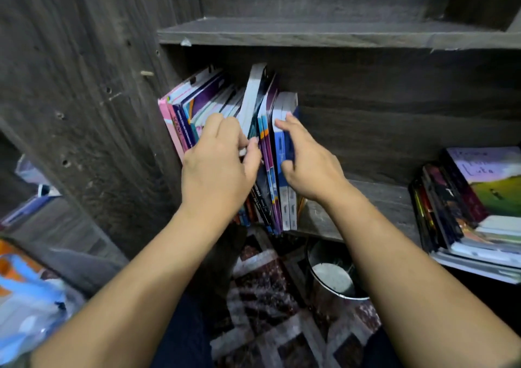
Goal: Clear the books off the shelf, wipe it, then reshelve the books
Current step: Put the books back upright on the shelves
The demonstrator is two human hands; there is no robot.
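Observation:
A row of upright books (197, 105) leans at the left end of a dark wooden shelf (375, 198). My left hand (220, 164) lies over the left group of spines, with its fingers curled into the gap beside a thick white-edged book (253, 97). My right hand (307, 159) grips the blue and white books (284, 198) at the right end of the row, with the thumb on their near side. The shelf board to the right of the row is bare.
A stack of books (479, 207) lies on its side at the right. The shelf above (310, 33) holds nothing in view. Below the shelf stands a metal bucket (332, 272) on a patterned rug (270, 311). Plastic-wrapped items (25, 291) lie at the lower left.

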